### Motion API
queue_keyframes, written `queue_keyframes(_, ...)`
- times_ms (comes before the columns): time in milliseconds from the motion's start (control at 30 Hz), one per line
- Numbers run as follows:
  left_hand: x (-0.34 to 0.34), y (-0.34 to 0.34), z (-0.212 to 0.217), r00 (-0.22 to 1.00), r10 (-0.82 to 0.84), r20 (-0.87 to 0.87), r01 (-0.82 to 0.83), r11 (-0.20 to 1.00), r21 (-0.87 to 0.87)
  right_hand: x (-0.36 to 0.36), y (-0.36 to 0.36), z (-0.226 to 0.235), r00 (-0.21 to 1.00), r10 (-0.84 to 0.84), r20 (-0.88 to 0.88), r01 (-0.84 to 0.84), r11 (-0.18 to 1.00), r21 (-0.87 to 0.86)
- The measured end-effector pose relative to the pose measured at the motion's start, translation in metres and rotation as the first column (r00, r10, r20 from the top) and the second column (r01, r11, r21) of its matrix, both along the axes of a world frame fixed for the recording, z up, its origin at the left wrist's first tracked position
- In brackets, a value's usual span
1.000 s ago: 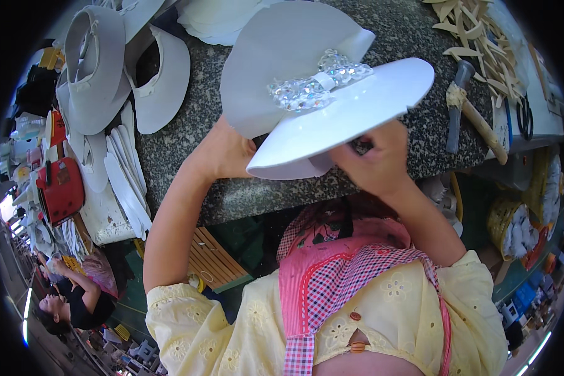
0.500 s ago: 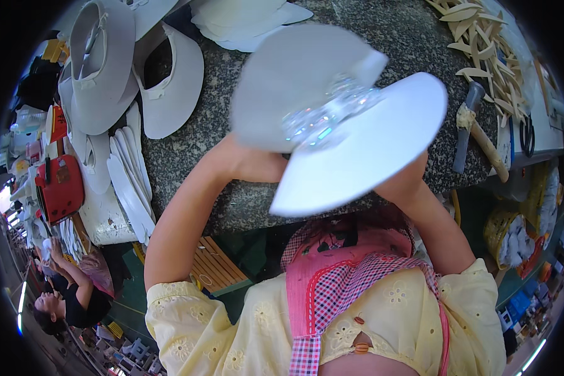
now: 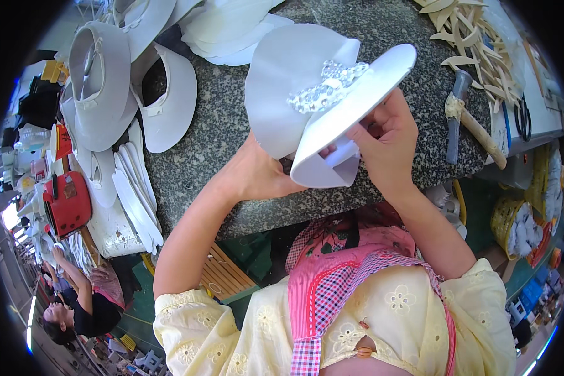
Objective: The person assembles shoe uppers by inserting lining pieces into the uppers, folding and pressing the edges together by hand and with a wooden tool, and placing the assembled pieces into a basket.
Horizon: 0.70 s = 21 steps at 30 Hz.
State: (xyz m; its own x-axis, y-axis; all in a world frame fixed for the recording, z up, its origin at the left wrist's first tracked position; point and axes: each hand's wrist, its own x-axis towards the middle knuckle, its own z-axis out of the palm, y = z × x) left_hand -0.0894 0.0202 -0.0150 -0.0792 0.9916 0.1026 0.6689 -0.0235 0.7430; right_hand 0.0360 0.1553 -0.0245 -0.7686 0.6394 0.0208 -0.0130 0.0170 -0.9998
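Observation:
A white, stiff, curved piece (image 3: 338, 135) with two flaring wings is held up over the stone worktop. A band of clear sparkling beads (image 3: 326, 88) runs between its wings. My left hand (image 3: 257, 172) grips the lower left edge, thumb in front and most fingers hidden behind. With bent fingers and thumb, my right hand (image 3: 388, 138) pinches the underside of the right wing, which is tilted up. A folded white flap (image 3: 341, 166) hangs between my hands; what lies inside the fold is partly hidden.
The speckled stone worktop (image 3: 213, 141) carries white visor-shaped pieces (image 3: 169, 119) and flat white sheets (image 3: 232, 37) at the far left. Narrow white strips (image 3: 135, 194) lie at the left. To the right are a hammer (image 3: 460, 119) and tan curved pieces (image 3: 464, 37). A co-worker (image 3: 84, 301) is at the left.
The white piece has tilted more upright and its right wing has turned edge-on. My right hand has come up and inward to its underside, and my left hand remains on the left edge.

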Motion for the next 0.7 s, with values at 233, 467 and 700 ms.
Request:
queue_keyframes(233, -0.001, 0.003, 0.004, 0.989, 0.040, 0.144, -0.031, 0.998, -0.063, 0.014, 0.004, -0.008, 0.981, 0.176, -0.080, -0.161, 0.973, 0.168)
queue_keyframes(467, -0.003, 0.004, 0.000, 0.994, 0.061, 0.087, -0.062, 0.998, 0.011, -0.002, 0.026, 0.019, 0.945, 0.280, 0.170, -0.267, 0.959, -0.096)
queue_keyframes(700, 0.000, 0.008, 0.000, 0.998, 0.047, -0.050, -0.042, 0.994, 0.096, -0.008, 0.033, 0.022, 0.945, 0.266, 0.192, -0.325, 0.841, 0.433)
